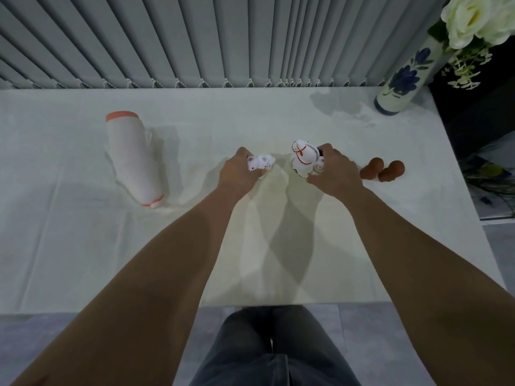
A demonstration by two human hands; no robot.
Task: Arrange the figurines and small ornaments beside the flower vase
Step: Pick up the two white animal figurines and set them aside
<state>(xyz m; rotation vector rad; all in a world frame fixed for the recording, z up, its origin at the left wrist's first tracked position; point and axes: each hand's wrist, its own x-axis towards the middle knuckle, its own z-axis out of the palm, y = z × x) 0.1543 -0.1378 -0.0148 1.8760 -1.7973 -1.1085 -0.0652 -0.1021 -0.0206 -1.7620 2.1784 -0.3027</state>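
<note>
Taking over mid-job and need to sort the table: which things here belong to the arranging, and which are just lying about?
Belongs to the job:
- small white figurine, in left hand
- white figurine with red bands, in right hand
- two brown ornaments
- flower vase

Lying about:
- white bottle with orange trim, probably
- vertical blinds

Count of things on the desk: five ornaments and one vase.

Two white figurines, one small [262,162] and one taller with red lines [303,158], sit mid-desk, one in each of the two hands, left hand [237,174] and right hand [334,174]. Two brown rounded ornaments [383,169] lie side by side toward the right edge. One large white figure with orange trim [133,157] lies toward the left. One flower vase [404,79] stands at the far right corner, holding white flowers whose number cannot be told.
</note>
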